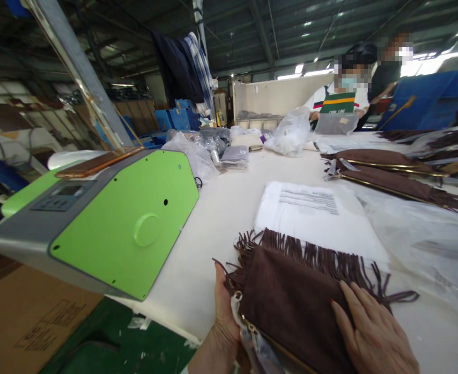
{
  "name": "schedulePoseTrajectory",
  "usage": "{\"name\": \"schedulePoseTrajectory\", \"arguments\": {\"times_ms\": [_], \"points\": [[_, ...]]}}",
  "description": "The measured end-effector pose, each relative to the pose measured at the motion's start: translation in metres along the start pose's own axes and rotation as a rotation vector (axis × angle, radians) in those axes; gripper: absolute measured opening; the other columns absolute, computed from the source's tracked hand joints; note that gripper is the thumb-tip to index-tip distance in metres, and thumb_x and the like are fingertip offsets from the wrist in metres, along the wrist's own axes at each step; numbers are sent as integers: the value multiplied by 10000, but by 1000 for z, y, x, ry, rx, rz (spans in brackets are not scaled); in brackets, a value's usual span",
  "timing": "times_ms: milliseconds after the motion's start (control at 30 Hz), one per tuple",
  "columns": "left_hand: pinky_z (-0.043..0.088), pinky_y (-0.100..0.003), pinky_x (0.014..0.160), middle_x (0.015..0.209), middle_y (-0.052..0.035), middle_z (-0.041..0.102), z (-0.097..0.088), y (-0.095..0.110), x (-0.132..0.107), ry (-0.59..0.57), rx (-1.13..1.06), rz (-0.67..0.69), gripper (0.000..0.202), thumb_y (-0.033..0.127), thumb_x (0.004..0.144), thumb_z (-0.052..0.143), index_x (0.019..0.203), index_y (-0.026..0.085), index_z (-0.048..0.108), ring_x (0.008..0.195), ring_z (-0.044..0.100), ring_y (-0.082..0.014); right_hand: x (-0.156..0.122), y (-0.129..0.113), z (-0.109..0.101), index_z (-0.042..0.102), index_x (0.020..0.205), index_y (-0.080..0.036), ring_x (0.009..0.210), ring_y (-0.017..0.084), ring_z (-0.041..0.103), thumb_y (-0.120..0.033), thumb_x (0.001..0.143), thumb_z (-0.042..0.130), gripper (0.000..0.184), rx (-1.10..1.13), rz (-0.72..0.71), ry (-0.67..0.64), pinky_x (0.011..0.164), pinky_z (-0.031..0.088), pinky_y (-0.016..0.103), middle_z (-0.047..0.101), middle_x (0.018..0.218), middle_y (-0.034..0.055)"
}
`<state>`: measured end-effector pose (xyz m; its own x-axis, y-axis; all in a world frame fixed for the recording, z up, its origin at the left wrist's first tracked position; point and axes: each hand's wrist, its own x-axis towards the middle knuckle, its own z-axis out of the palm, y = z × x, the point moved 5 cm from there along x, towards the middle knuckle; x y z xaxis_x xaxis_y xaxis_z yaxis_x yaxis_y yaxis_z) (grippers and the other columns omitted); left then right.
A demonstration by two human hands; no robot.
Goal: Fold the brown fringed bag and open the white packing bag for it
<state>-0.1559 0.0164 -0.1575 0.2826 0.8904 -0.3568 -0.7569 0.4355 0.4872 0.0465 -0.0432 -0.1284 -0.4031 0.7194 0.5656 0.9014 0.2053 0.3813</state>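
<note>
A dark brown fringed bag (295,296) lies in front of me on the white table, its fringe pointing away and its gold zipper along the near edge. My left hand (225,317) grips the bag's left end, with some fingers hidden beneath it. Across the right part of the bag, my right hand (373,330) rests flat with its fingers stretched out. Clear plastic wrapping (262,348) hangs by the zipper. Just beyond the fringe is a stack of white plastic bags (310,208) with printed text.
A green and grey machine (123,228) stands at the left table edge. More brown fringed bags (384,176) lie at right beside clear plastic (427,228). Wrapped packages (234,156) sit farther back. A masked person (340,104) handles a package across the table; another stands behind.
</note>
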Motion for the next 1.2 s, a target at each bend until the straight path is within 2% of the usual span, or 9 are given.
{"name": "schedulePoseTrajectory", "arguments": {"times_ms": [133, 400, 467, 567, 667, 733, 967, 1100, 1200], "points": [[399, -490, 957, 1008, -135, 667, -3, 5, 19, -20, -10, 13, 866, 793, 726, 234, 1168, 124, 560, 1045, 574, -314, 0, 1, -1, 673, 864, -140, 981, 342, 578, -28, 782, 352, 349, -18, 23, -3, 753, 505, 461, 633, 1069, 162], [360, -472, 1014, 1111, -135, 636, 7, 31, 21, -90, 248, -20, 772, 706, 722, 441, 1208, 112, 520, 1109, 538, -322, 1, 0, -1, 668, 865, -100, 985, 372, 566, -18, 768, 357, 336, 0, 0, 9, 763, 482, 488, 612, 1077, 213], [349, -464, 1028, 1188, -129, 598, 18, 36, 17, -125, 524, -40, 696, 624, 759, 483, 1251, 132, 482, 1152, 507, -312, 0, 0, 0, 668, 881, -96, 993, 375, 557, -36, 782, 352, 336, 9, 1, 15, 767, 476, 492, 607, 1084, 215], [240, -451, 1097, 1394, -143, 394, 40, 32, 13, -187, 1203, 129, 699, 478, 801, 524, 1373, 141, 305, 1295, 337, -292, -3, 0, 3, 668, 914, -103, 1017, 384, 540, -60, 797, 350, 342, 28, 18, -4, 770, 466, 501, 594, 1117, 212], [98, -485, 1123, 1480, -203, 132, 52, 6, 10, -188, 1827, 279, 758, 452, 827, 495, 1413, 109, 157, 1372, 77, -306, -5, 0, 7, 668, 931, -121, 1043, 381, 529, -75, 810, 332, 360, 45, 37, -34, 794, 449, 512, 592, 1134, 199], [84, -510, 1115, 1476, -232, 61, 53, -15, 9, -181, 2023, 331, 761, 523, 841, 439, 1414, 124, 139, 1368, -1, -316, -6, 0, 10, 660, 963, -115, 1058, 372, 522, -110, 831, 323, 361, 58, 76, -58, 818, 441, 514, 588, 1149, 195], [146, -529, 1102, 1466, -247, 15, 60, -46, 4, -387, 2107, 429, 807, 662, 821, 303, 1420, 156, 108, 1349, -38, -322, -5, 0, 9, 662, 962, -89, 1063, 382, 521, -146, 839, 308, 378, 80, 120, -71, 829, 440, 527, 586, 1160, 205], [146, -547, 1099, 1470, -231, 47, 74, -58, -4, -559, 2071, 438, 773, 633, 846, 280, 1416, 133, 129, 1349, -29, -322, -10, -1, 16, 671, 949, -128, 1091, 370, 514, -146, 834, 293, 396, 109, 142, -81, 849, 429, 542, 594, 1167, 182], [169, -510, 1110, 1473, -205, 133, 88, -65, -14, -747, 2005, 456, 726, 565, 877, 303, 1409, 95, 148, 1364, 44, -294, -14, 4, 22, 618, 1094, -168, 1156, 334, 484, -185, 847, 286, 415, 241, 199, -106, 892, 417, 550, 568, 1230, 137]]}}
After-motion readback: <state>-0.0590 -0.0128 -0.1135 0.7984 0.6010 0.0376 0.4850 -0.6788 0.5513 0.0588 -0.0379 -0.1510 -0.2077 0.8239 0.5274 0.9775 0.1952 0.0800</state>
